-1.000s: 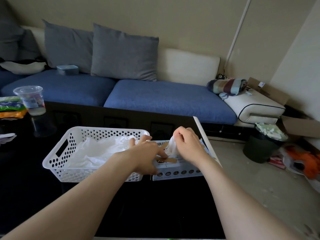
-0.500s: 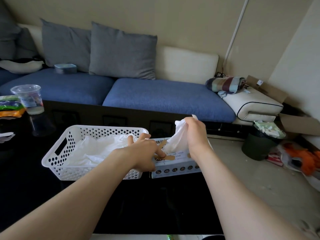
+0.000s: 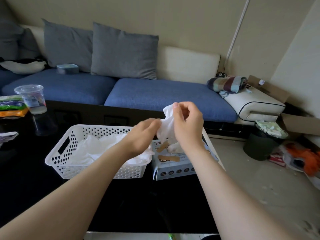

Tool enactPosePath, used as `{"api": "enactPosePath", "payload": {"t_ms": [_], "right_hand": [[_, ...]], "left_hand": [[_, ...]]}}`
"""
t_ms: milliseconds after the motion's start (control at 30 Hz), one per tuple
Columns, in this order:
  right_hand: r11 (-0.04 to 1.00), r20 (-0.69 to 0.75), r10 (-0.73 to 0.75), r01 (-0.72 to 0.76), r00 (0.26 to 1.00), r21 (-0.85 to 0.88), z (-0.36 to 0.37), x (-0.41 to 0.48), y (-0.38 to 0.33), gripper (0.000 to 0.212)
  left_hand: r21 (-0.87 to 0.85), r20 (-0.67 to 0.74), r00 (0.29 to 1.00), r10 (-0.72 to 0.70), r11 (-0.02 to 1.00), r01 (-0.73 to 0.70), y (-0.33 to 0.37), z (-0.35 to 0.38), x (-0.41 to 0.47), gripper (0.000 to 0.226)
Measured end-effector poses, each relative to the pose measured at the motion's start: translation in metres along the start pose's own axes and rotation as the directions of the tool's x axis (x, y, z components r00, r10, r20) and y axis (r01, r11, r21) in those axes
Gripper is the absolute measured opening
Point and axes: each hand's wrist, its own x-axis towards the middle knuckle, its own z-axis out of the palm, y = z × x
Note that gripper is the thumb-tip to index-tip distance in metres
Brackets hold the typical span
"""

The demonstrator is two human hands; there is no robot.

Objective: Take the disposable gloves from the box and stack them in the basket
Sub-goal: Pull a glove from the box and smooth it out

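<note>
A white glove (image 3: 165,125) hangs in the air above the glove box (image 3: 174,161). My right hand (image 3: 187,123) pinches its upper end between thumb and fingers. My left hand (image 3: 143,135) reaches in from the left, a little blurred, and its fingertips touch the glove's lower side. More white glove material pokes out of the slot in the box top. The white perforated basket (image 3: 58,156) stands just left of the box on the black table and holds several crumpled white gloves (image 3: 97,149).
A clear plastic cup (image 3: 31,98) and colourful packets (image 3: 10,106) sit at the table's far left. Behind the table runs a blue sofa (image 3: 155,96) with grey cushions. A dark waste bin (image 3: 263,141) and clutter stand on the floor at right.
My right hand has pulled the glove up out of the box and lifted it. My left hand has left the box top and risen to the glove.
</note>
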Motion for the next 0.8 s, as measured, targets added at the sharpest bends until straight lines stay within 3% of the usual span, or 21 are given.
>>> {"api": "enactPosePath", "payload": {"t_ms": [67, 200, 433, 567, 667, 800], "right_hand": [[0.998, 0.018, 0.055, -0.055, 0.998, 0.03, 0.004, -0.001, -0.004, 0.015], [0.977, 0.026, 0.201, -0.203, 0.979, 0.07, 0.007, -0.003, -0.013, 0.017], [0.936, 0.224, 0.265, -0.305, 0.938, 0.172, 0.003, -0.004, -0.024, 0.037], [0.893, 0.396, 0.322, -0.415, 0.86, 0.176, 0.002, -0.006, -0.029, 0.022], [0.904, 0.523, 0.321, -0.42, 0.789, 0.078, 0.003, -0.009, -0.027, 0.017], [0.884, 0.578, 0.367, -0.466, 0.729, 0.026, -0.002, -0.01, -0.023, 0.016]], "left_hand": [[-0.119, -0.078, 0.996, 0.04, 0.992, -0.05, 0.006, -0.003, 0.0, 0.07], [-0.108, -0.26, 0.964, 0.062, 0.99, -0.093, 0.007, -0.001, 0.001, 0.05], [-0.264, -0.288, 0.957, -0.043, 0.964, -0.036, 0.008, -0.009, 0.002, 0.05], [-0.297, -0.302, 0.951, -0.069, 0.955, -0.024, 0.015, -0.014, -0.002, 0.054], [-0.273, -0.29, 0.956, -0.031, 0.961, -0.052, 0.018, -0.013, -0.006, 0.054], [-0.269, -0.334, 0.94, -0.065, 0.963, -0.029, 0.016, -0.016, -0.006, 0.061]]}}
